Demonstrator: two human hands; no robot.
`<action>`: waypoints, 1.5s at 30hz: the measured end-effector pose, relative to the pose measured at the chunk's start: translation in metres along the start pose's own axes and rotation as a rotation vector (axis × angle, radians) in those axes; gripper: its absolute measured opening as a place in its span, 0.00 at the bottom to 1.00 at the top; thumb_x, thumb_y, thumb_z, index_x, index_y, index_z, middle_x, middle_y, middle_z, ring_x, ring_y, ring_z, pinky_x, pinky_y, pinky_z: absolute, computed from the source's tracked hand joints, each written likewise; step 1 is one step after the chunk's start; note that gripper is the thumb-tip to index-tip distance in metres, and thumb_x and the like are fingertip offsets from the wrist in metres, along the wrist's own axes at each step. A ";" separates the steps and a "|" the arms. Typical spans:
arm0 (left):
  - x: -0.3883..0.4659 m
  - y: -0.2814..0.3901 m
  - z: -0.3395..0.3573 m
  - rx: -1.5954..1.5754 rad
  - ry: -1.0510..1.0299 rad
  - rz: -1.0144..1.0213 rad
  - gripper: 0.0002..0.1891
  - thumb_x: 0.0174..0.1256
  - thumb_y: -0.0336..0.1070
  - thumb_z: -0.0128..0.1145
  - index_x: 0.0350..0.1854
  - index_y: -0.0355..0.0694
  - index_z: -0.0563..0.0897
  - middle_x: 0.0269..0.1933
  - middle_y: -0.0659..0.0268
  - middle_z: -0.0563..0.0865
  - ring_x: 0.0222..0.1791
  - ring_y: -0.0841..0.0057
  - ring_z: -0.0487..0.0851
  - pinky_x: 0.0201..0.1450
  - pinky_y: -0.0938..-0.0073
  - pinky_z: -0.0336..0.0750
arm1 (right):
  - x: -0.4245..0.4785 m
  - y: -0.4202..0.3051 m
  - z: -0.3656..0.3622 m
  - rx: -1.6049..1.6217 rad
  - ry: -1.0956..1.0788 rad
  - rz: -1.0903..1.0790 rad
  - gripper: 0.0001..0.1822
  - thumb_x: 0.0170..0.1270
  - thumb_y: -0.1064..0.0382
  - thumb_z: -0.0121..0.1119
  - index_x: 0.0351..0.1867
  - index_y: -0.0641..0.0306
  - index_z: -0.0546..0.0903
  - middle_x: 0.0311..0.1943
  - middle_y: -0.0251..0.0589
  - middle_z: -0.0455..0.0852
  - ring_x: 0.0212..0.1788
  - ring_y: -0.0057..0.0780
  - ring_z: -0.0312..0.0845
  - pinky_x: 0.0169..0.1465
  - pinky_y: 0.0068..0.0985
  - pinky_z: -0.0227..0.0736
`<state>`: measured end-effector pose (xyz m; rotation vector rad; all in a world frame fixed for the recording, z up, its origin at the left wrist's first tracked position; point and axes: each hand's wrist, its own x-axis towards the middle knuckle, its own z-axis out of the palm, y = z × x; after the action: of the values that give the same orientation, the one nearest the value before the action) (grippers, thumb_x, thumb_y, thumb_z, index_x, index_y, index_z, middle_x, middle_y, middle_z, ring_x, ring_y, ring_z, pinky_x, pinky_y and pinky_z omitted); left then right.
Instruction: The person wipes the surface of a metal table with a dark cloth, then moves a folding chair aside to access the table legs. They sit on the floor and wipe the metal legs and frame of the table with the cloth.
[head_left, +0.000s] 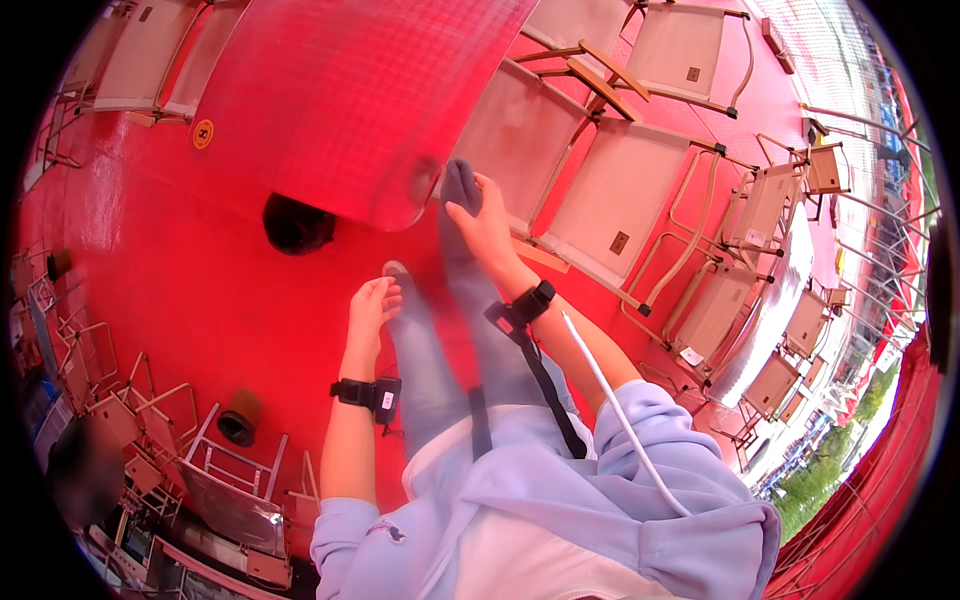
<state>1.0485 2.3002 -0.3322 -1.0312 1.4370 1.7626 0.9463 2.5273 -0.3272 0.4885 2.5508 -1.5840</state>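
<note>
My right hand (484, 232) grips a folded dark grey cloth (459, 184) beside the rounded corner of a red-covered table (330, 112). Its thumb lies across the near side of the cloth, and the fingers wrap behind. Lower and to the left, my left hand (373, 306) hangs over the red floor near my left shoe, fingers loosely curled and a little apart, with nothing seen in it. Each wrist carries a black strapped device. Part of the cloth's lower end merges with my trouser leg, so its full length cannot be told.
Beige folding chairs (619, 202) stand close on the right. A black bag-lined bin (296, 225) sits by the table's near edge. A brown bin (241, 416) and a folding table (232, 502) are at lower left. A white cable (615, 405) runs past my right arm.
</note>
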 end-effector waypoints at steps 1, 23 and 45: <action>0.015 0.007 -0.009 0.025 0.016 -0.030 0.15 0.79 0.44 0.54 0.54 0.38 0.81 0.46 0.65 0.86 0.45 0.77 0.85 0.50 0.70 0.82 | 0.010 0.001 0.011 -0.024 0.020 -0.030 0.30 0.61 0.63 0.68 0.65 0.65 0.74 0.59 0.55 0.76 0.60 0.51 0.76 0.64 0.39 0.72; 0.206 0.017 -0.012 0.242 0.130 -0.109 0.17 0.78 0.49 0.56 0.55 0.42 0.80 0.46 0.70 0.83 0.44 0.75 0.81 0.50 0.63 0.83 | 0.231 0.060 0.123 -1.074 0.282 -0.429 0.23 0.60 0.63 0.58 0.59 0.57 0.84 0.55 0.30 0.79 0.50 0.40 0.72 0.38 0.36 0.73; 0.208 0.011 -0.016 0.174 0.102 -0.105 0.21 0.79 0.52 0.54 0.59 0.39 0.78 0.48 0.66 0.82 0.43 0.76 0.79 0.46 0.63 0.85 | 0.156 0.077 0.136 -0.986 0.088 -0.741 0.25 0.55 0.65 0.61 0.57 0.61 0.85 0.58 0.35 0.83 0.47 0.37 0.74 0.40 0.30 0.73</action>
<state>0.9399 2.2820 -0.5092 -1.0960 1.5394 1.5021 0.8121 2.4718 -0.4936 -0.5441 3.2943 -0.1586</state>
